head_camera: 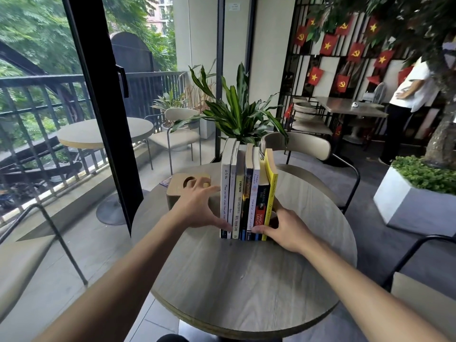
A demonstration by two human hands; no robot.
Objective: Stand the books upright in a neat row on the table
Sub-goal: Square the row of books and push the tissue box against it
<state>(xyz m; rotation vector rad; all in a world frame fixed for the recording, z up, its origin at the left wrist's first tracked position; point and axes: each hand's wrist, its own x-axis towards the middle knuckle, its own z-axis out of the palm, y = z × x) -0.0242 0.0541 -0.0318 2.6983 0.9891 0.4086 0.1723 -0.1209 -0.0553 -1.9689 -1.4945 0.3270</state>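
Note:
Several books (246,193) stand upright in a row on the round wooden table (234,280), spines facing me. A white book (225,188) is at the left end and a yellow book (271,191) at the right end. My left hand (197,206) presses flat against the white book's cover, thumb on the spine near the bottom. My right hand (286,230) grips the lower right end of the row, thumb across the spines, fingers behind the yellow book. The two hands squeeze the row between them.
A wooden box with a round hole (182,186) sits on the table left of the books. A beige chair (308,149) and a leafy plant (237,112) stand behind the table. Glass door frame (103,95) at left, white planter (414,198) at right, a person (407,99) far right.

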